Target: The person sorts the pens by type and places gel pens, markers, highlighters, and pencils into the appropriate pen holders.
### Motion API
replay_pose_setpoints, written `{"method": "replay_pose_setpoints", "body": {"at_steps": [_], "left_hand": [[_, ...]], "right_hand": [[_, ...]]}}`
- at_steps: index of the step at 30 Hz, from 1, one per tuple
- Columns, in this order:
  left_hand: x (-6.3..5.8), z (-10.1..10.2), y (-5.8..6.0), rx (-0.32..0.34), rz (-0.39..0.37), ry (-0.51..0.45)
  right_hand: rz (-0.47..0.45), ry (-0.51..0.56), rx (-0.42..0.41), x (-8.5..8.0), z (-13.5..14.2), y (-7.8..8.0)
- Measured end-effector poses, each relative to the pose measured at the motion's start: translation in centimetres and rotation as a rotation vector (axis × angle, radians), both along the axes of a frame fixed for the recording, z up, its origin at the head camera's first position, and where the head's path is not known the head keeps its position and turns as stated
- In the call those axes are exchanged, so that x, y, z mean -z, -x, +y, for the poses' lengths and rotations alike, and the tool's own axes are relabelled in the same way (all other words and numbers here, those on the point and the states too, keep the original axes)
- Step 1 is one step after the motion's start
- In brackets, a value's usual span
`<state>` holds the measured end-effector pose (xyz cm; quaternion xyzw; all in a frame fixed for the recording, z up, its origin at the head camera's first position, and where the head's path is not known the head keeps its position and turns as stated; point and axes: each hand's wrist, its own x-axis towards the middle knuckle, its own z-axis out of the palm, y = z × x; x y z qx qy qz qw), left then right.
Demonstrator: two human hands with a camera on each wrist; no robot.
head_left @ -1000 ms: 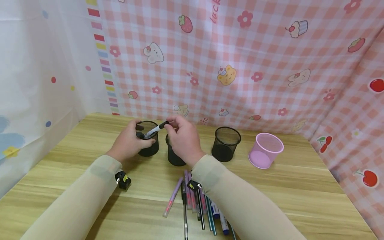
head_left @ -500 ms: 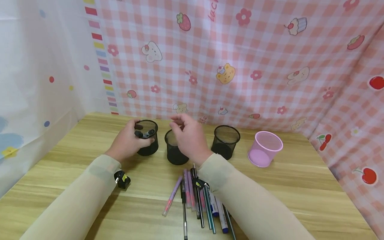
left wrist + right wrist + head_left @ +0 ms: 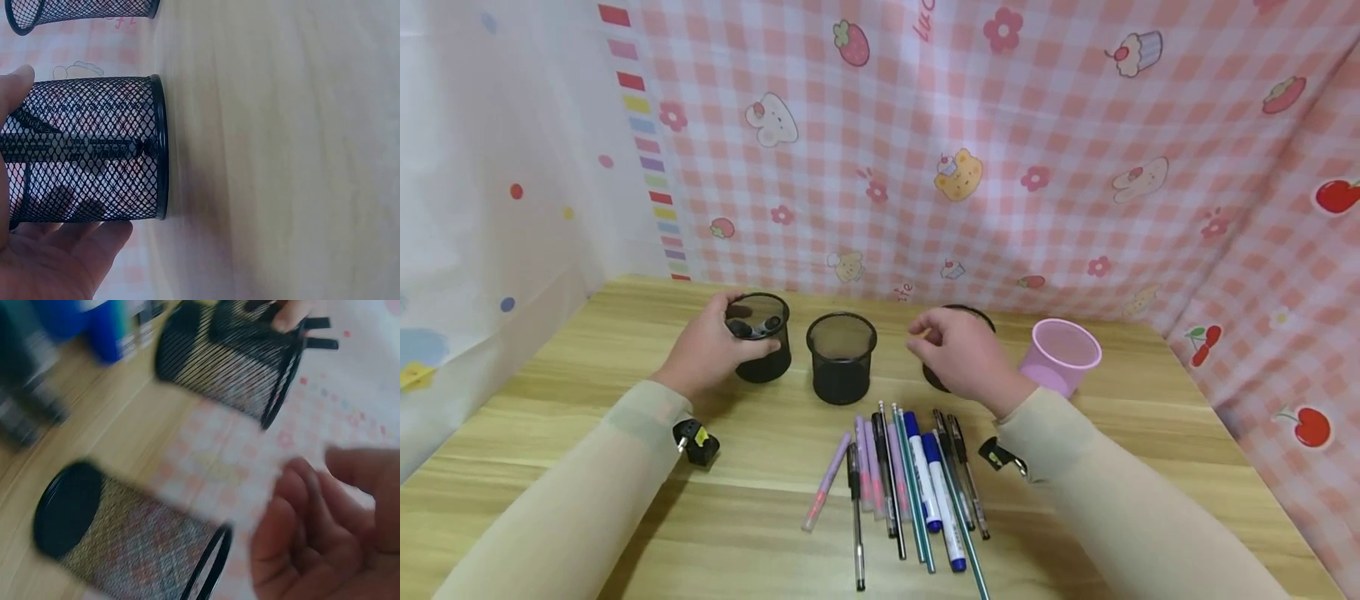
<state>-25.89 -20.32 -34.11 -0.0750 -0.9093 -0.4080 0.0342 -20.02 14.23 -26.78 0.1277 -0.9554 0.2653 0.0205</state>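
My left hand [image 3: 703, 346] grips the leftmost black mesh pen holder [image 3: 763, 364], thumb in front and fingers round the far side. Black-capped markers [image 3: 772, 323] stand in that holder, tips just above its rim. Through the mesh in the left wrist view, a dark marker [image 3: 81, 149] shows down to the base. My right hand [image 3: 970, 354] hovers with loosely curled fingers and nothing in them, partly covering another black mesh holder [image 3: 934, 380]. Between the hands stands a black mesh pen holder [image 3: 841, 379] with nothing visible inside. The right wrist view is blurred.
A pink mesh holder [image 3: 1052, 373] stands at the right. On the wooden table [image 3: 752, 533] in front lie pink-purple highlighters [image 3: 826, 483], black pens [image 3: 856, 508], teal pencils [image 3: 917, 500] and blue-capped whiteboard markers [image 3: 946, 512]. A checked cloth [image 3: 880, 125] hangs behind.
My right hand has let go of a black-capped marker, now in the leftmost holder, and moved right past the second holder. My left hand keeps its grip on the holder.
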Motion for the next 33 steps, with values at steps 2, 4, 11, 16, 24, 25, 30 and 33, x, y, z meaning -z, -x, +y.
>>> {"method": "replay_pose_setpoints", "body": {"at_steps": [2, 4, 11, 16, 24, 25, 30, 33], "left_hand": [[-0.1, -0.1, 0.0, 0.005, 0.001, 0.002], [-0.1, -0.1, 0.0, 0.007, -0.001, 0.004], [-0.2, 0.0, 0.2, 0.014, -0.008, 0.003], [-0.4, 0.0, 0.0, 0.013, -0.016, 0.014], [-0.4, 0.0, -0.2, 0.011, -0.025, 0.026], [-0.4, 0.1, -0.2, 0.012, -0.027, 0.026], [-0.3, 0.1, -0.1, 0.016, -0.029, 0.023], [-0.3, 0.1, -0.1, 0.018, -0.03, 0.02]], "right_hand": [[-0.063, -0.086, -0.03, 0.3, 1.2, -0.1], [-0.13, -0.165, -0.058, 0.8, 2.3, -0.1], [-0.18, -0.295, -0.111, 2.5, 4.3, -0.6], [-0.217, -0.274, -0.125, 2.6, 4.0, -1.4], [-0.289, -0.276, -0.137, 3.3, 2.5, -3.0], [-0.295, -0.274, -0.135, 3.5, 2.3, -3.2], [-0.348, -0.271, -0.088, 4.3, 1.3, -4.1], [-0.368, -0.257, -0.061, 4.5, 1.0, -4.4]]}}
